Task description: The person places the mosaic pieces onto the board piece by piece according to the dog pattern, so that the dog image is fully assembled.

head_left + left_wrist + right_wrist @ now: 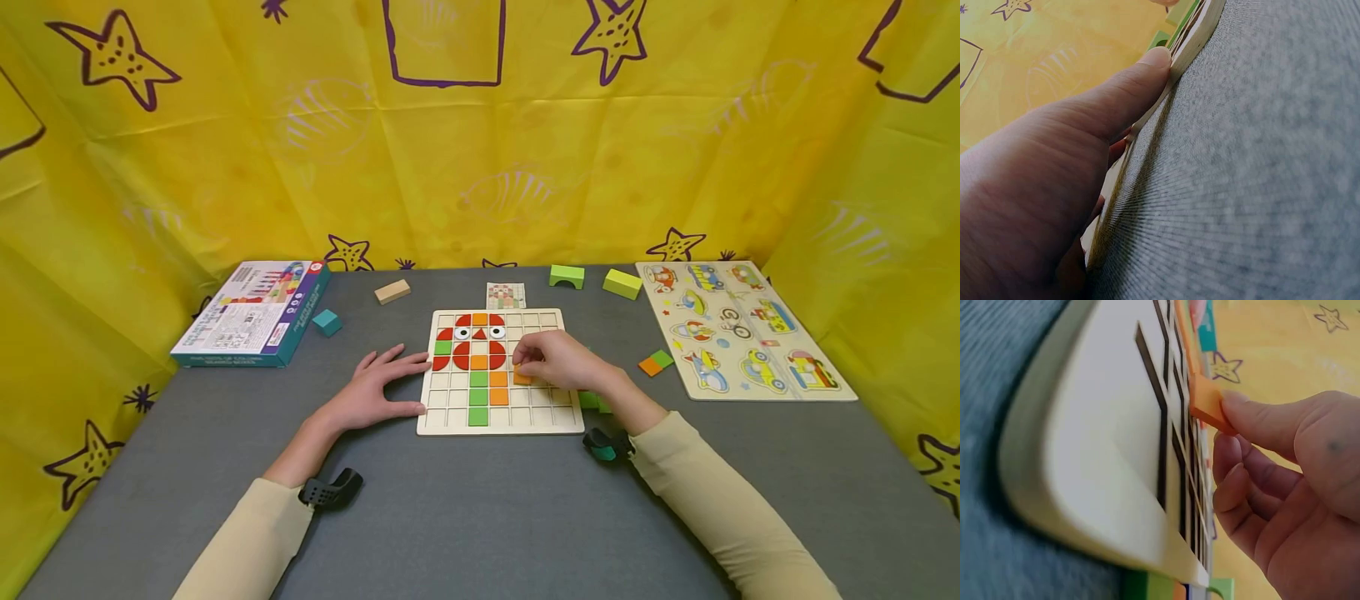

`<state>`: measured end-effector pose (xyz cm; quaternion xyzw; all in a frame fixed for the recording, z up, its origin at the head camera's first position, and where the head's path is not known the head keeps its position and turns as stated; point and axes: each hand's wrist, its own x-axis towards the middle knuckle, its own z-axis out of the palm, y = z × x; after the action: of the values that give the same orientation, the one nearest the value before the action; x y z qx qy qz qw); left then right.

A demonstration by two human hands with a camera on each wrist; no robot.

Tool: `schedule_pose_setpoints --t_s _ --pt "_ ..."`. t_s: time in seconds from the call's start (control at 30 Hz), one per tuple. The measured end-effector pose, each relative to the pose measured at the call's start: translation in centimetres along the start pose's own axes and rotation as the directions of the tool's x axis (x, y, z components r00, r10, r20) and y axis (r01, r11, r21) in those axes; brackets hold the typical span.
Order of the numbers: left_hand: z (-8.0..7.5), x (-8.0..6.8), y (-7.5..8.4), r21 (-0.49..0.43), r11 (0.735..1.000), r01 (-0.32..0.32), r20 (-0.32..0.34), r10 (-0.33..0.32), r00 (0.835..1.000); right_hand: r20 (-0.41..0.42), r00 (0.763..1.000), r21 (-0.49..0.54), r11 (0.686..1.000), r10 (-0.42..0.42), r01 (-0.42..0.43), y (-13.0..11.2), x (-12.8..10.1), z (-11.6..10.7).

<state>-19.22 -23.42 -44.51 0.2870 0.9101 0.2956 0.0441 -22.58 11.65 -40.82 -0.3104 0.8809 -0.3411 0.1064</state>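
Note:
A wooden grid board (442, 422) lies on the grey table, partly filled with red, green and orange pieces and two eye pieces (462, 332). My right hand (558, 358) pinches an orange square tile (1210, 403) between thumb and finger, close over the board, right of the orange tiles (498, 396) set in it. In the right wrist view the tile is tilted, and the other fingers curl below it. My left hand (378, 387) touches the board's left edge with its fingers spread; its thumb lies along the rim in the left wrist view.
A small picture card (506, 296) lies behind the board. Green tiles (590, 401) and an orange-green pair (656, 363) lie right of it. At left are a game box (247, 312), a teal block (327, 322) and a wooden block (392, 291); a vehicle puzzle (738, 333) lies far right.

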Motion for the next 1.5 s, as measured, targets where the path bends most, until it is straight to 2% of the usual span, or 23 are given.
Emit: schedule_pose_setpoints --t_s 0.33,0.53,0.83,1.1,1.3,1.5 --pt "0.0 0.1 -0.1 0.005 1.0 0.002 0.006 -0.002 1.0 0.024 1.0 -0.057 0.998 0.009 -0.008 0.0 0.5 0.8" --pt "0.2 0.1 -0.1 -0.006 1.0 -0.005 0.0 0.005 1.0 0.009 1.0 -0.052 0.999 -0.002 0.002 0.3 -0.3 0.3" --pt "0.2 0.0 0.1 -0.009 1.0 -0.008 -0.009 0.008 1.0 -0.058 0.997 -0.037 0.998 0.049 -0.051 2.8 -3.6 -2.7" --pt "0.2 -0.1 -0.1 0.0 1.0 -0.003 -0.005 0.003 1.0 -0.117 0.989 -0.084 0.992 0.086 -0.096 5.5 -7.1 -5.7" --pt "0.1 -0.2 0.0 -0.002 1.0 -0.002 -0.01 0.002 1.0 -0.125 0.985 -0.09 0.987 0.12 -0.132 6.6 -9.4 -7.8" --pt "0.1 -0.1 0.0 -0.001 1.0 -0.004 -0.006 0.004 1.0 -0.106 0.987 -0.122 0.983 0.123 -0.136 7.5 -11.1 -8.9"
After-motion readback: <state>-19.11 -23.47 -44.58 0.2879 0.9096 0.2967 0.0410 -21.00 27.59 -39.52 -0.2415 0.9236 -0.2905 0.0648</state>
